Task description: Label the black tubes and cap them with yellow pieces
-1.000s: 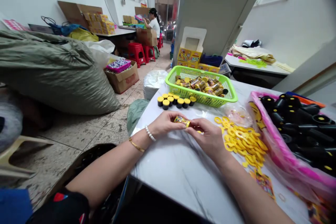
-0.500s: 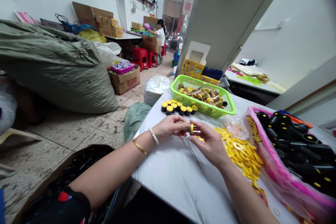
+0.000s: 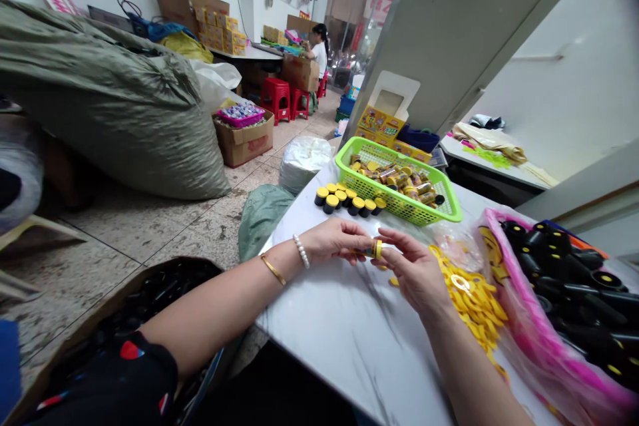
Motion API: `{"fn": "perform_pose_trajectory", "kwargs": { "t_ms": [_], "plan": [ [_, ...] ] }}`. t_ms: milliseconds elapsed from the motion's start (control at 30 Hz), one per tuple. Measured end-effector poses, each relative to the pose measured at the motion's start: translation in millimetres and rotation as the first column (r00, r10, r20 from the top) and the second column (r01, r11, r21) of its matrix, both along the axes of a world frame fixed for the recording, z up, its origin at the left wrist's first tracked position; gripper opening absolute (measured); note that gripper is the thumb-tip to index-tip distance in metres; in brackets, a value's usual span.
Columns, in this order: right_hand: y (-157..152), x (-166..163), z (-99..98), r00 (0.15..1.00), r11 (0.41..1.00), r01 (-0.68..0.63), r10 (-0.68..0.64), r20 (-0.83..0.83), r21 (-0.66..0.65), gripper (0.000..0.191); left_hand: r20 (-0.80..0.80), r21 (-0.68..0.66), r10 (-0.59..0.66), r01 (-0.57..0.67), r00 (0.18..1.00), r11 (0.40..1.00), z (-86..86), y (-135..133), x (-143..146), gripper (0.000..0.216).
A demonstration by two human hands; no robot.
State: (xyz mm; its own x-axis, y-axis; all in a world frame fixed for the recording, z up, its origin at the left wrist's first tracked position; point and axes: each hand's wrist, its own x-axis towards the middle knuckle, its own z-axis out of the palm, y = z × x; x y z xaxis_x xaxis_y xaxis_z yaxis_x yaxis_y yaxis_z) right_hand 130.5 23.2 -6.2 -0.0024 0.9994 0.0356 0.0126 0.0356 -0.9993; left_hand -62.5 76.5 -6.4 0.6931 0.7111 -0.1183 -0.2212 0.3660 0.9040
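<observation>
My left hand (image 3: 342,241) holds a small printed bottle (image 3: 369,251) lying sideways, its yellow end pointing right. The fingers of my right hand (image 3: 417,269) are curved around that yellow end. Behind my hands, a group of short black jars with yellow lids (image 3: 350,200) stands upright on the white table (image 3: 324,339). Right of my right hand lies a heap of flat yellow rings (image 3: 472,299), with a few loose yellow pieces under the hands.
A green basket (image 3: 439,214) of similar small bottles stands at the table's back. On the right is a pink-rimmed container (image 3: 519,319) of black parts. A box of black parts (image 3: 120,319) sits below left, near a large sack (image 3: 124,106). Another person (image 3: 318,53) sits far back.
The view has shifted, so the scene sits slightly differently in the picture. My hands stay together at the small bottle, with more of its printed side showing now.
</observation>
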Motion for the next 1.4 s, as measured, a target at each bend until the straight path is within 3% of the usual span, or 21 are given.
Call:
{"fn": "perform_pose_trajectory", "kwargs": {
  "t_ms": [100,167,233,300,400,500,567,700,767,800,900,967,1000,1100,1200,1300,1367,1400],
  "plan": [
    [-3.8,0.8,1.7,0.953,0.963,-0.026,-0.058,0.299,0.27,0.031,-0.001,-0.052,0.053,-0.053,0.999,0.997,0.1,-0.3,0.6,0.048],
    [-6.2,0.2,4.2,0.883,0.889,-0.082,-0.145,0.447,0.45,0.023,0.003,-0.092,0.045,-0.044,0.999,0.995,-0.4,-0.6,0.7,0.048],
    [-7.5,-0.4,6.5,0.824,0.827,-0.134,-0.213,0.525,0.546,0.022,0.004,-0.107,0.046,-0.045,0.999,0.993,-1.6,-0.9,1.3,0.046],
    [-7.6,-0.3,7.1,0.792,0.812,-0.146,-0.247,0.559,0.566,0.022,0.022,-0.063,0.092,-0.091,0.996,0.994,-3.1,-1.4,2.9,0.045],
    [-7.0,0.8,4.6,0.808,0.861,-0.096,-0.226,0.544,0.5,0.021,0.067,0.096,0.175,-0.181,0.982,0.979,-4.5,-2.0,5.7,0.046],
    [-6.6,2.3,1.8,0.849,0.895,-0.067,-0.181,0.496,0.441,0.021,0.078,0.195,0.184,-0.196,0.98,0.961,-3.2,-2.2,6.7,0.045],
    [-6.6,3.3,2.1,0.84,0.864,-0.084,-0.207,0.502,0.497,0.02,0.058,0.158,0.159,-0.166,0.986,0.973,-1.4,-2.4,6.3,0.042],
    [-7.4,3.6,4.4,0.773,0.737,-0.134,-0.341,0.535,0.663,0.019,0.035,0.078,0.128,-0.131,0.991,0.988,0.6,-3.3,5.4,0.038],
    [-7.9,1.6,3.2,0.79,0.755,-0.096,-0.339,0.512,0.648,0.017,0.045,0.117,0.143,-0.147,0.989,0.982,0.2,-3.6,5.0,0.037],
    [-7.9,-0.1,1.7,0.82,0.798,-0.04,-0.317,0.476,0.601,0.016,0.047,0.151,0.148,-0.153,0.988,0.977,-0.2,-3.5,4.8,0.037],
    [-6.4,-7.4,-4.6,0.951,0.965,0.122,-0.18,0.251,0.231,0.023,0.025,0.27,0.144,-0.145,0.989,0.952,-1.6,-2.9,4.5,0.035],
    [-4.1,-12.1,-8.8,0.992,0.993,0.119,-0.118,0.053,-0.025,0.032,0.014,0.305,0.138,-0.136,0.99,0.943,-2.0,-2.7,5.1,0.035],
    [-2.8,-13.7,-10.5,0.994,0.991,0.105,-0.107,-0.015,-0.086,0.034,0.022,0.288,0.145,-0.145,0.989,0.947,-1.9,-2.8,5.6,0.038],
    [1.1,-13.8,-13.9,0.99,0.992,0.126,-0.128,-0.067,-0.027,0.032,0.072,0.092,0.193,-0.199,0.979,0.976,-0.8,-2.8,7.3,0.056],
    [2.1,-8.6,-15.4,0.988,0.968,0.13,-0.144,0.053,0.215,0.028,0.035,-0.081,0.199,-0.196,0.979,0.977,-0.5,-1.5,8.2,0.05],
    [-0.9,-5.1,-15.5,0.951,0.899,0.087,-0.204,0.234,0.429,0.03,-0.034,-0.072,0.167,-0.169,0.985,0.983,-2.0,-0.6,8.6,0.04],
    [-3.7,-6.1,-14.7,0.928,0.894,0.105,-0.246,0.279,0.436,0.028,-0.064,-0.011,0.167,-0.168,0.984,0.986,-2.7,-1.2,8.5,0.038],
    [-4.6,-7.3,-14.1,0.932,0.92,0.131,-0.241,0.27,0.371,0.027,-0.08,0.029,0.176,-0.174,0.981,0.984,-2.5,-1.8,8.4,0.037]
  ]
}}
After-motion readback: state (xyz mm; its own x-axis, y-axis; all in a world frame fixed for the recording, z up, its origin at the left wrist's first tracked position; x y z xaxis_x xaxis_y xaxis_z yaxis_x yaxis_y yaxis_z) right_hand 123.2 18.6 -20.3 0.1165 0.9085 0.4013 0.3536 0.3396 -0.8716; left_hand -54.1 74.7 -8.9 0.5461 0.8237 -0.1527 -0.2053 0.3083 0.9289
